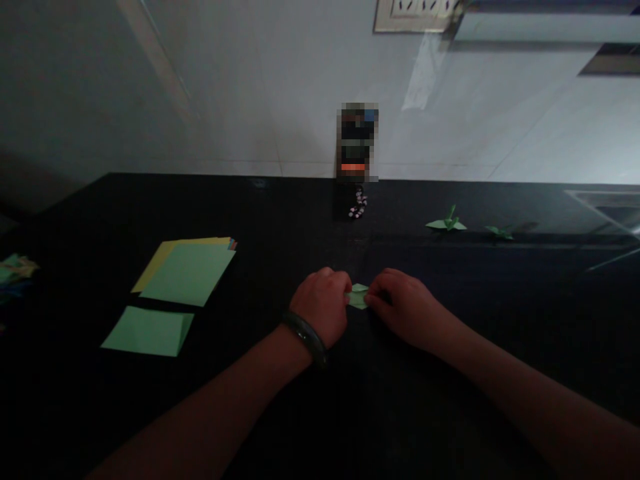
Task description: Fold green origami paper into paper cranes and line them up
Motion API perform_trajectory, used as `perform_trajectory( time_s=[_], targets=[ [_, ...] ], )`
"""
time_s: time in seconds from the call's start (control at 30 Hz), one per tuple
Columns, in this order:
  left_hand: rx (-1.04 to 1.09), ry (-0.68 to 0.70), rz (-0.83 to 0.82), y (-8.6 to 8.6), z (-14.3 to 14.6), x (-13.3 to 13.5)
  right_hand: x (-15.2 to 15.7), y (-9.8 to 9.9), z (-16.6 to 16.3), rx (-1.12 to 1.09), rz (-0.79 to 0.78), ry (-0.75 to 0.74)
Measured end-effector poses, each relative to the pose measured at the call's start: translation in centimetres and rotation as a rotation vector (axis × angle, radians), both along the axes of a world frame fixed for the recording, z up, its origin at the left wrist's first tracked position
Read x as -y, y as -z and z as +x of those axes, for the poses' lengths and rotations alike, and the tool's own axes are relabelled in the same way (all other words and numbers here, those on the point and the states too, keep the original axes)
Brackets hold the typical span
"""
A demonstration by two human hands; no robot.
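Note:
Between my two hands lies a small folded piece of green paper (358,297), low over the black tabletop. My left hand (323,303), with a dark bangle (306,335) at the wrist, has its fingers curled and closed on the paper's left end. The thumb and forefinger of my right hand (400,303) pinch its right end. Both ends of the paper are hidden under my fingers. Farther back on the right stand two folded green paper cranes, a larger crane (449,222) and a smaller crane (500,232).
Left on the black table (280,220) lie a stack of green and yellow paper sheets (190,270) and a creased green sheet (147,331). A blurred-out phone-like object (356,143) with a beaded strap (358,205) leans on the wall. Colourful items (17,270) sit at the left edge.

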State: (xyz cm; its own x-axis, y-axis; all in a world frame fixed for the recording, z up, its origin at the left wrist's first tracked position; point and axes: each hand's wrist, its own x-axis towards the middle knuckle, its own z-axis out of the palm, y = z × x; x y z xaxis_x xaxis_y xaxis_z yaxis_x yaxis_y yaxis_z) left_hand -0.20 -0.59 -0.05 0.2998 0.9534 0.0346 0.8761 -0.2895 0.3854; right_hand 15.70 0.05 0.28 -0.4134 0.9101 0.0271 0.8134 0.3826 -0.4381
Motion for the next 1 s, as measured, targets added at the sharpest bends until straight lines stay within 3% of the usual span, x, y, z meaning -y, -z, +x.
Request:
perform_trajectory(
  time_s=[0.2, 0.4, 0.57, 0.63, 0.7, 0.83, 1.0],
  targets=[
    [-0.166, 0.23, 0.209, -1.3, 0.0, 1.0, -0.1, 0.2, 0.2, -0.026, 0.01, 0.003],
    [-0.402, 0.271, 0.196, -2.2, 0.5, 2.4, -0.2, 0.6, 0.3, -0.045, 0.024, 0.0],
    [-0.446, 0.296, 0.189, -1.9, 0.8, 2.7, -0.2, -0.2, 1.7, -0.03, 0.131, -0.231],
    [-0.44, 0.302, 0.192, -1.8, 0.9, 2.7, 0.1, -0.7, 2.1, 0.115, 0.204, -0.388],
    [-0.426, 0.299, 0.191, -1.8, 0.9, 2.6, 0.4, -1.1, 2.2, 0.252, 0.223, -0.452],
    [-0.406, 0.292, 0.199, -1.8, 0.7, 2.7, 0.9, -1.1, 1.8, 0.316, 0.21, -0.452],
    [-0.358, 0.287, 0.201, -1.8, 0.5, 2.5, 0.3, -0.4, 2.4, 0.12, 0.16, -0.352]
  ],
)
